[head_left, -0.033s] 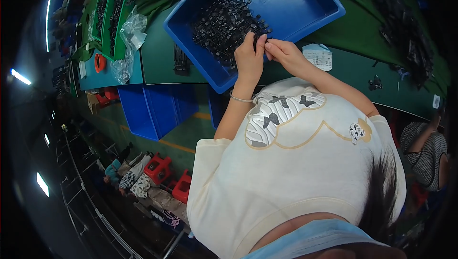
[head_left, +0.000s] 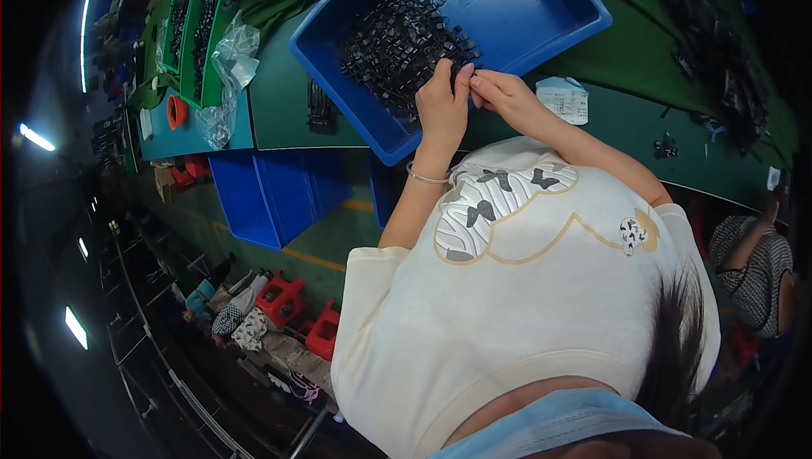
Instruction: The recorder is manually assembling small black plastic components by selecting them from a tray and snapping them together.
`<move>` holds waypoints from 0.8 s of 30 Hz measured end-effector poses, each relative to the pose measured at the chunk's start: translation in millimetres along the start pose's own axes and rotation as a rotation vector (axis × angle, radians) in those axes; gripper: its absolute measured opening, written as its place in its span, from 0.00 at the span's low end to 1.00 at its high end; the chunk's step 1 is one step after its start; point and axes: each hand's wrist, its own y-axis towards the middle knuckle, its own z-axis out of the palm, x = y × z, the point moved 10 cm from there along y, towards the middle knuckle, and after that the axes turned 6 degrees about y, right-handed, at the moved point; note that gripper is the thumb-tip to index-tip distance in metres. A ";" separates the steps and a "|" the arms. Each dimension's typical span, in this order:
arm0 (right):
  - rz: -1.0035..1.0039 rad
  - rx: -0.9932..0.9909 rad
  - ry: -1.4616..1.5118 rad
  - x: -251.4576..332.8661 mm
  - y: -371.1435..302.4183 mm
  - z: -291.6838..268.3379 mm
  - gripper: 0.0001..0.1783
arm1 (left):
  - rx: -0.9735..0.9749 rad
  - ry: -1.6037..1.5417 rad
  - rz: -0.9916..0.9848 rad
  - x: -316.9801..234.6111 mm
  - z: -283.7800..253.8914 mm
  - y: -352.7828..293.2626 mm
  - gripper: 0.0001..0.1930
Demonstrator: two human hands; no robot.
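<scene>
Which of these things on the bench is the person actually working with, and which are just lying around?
In use:
- left hand and right hand, fingertips meeting over a small black part
- heap of black parts
- blue tray holding the heap

Lying about:
- clear plastic bag
- green trays of black parts
- white paper slip
- orange tape roll
- blue bins under the bench

Cream short-sleeved T-shirt (head_left: 541, 307) (butterfly print), thin bracelet (head_left: 425, 178), light blue mask (head_left: 558, 429)

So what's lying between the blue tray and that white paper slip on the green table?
In the head view, the person's right hand lies between the blue tray and the paper slip.
</scene>
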 end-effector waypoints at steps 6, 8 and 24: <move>0.009 0.095 -0.013 11.5 -6.2 10.9 0.13 | 0.086 -0.467 -0.196 14.2 7.5 -9.9 0.11; -0.048 0.149 0.030 28.1 -13.9 18.0 0.11 | 0.117 -0.955 -0.494 16.4 27.2 -21.8 0.12; -0.496 -0.816 -1.038 149.6 25.5 -240.8 0.13 | 0.096 -0.637 -0.369 83.1 26.8 103.5 0.14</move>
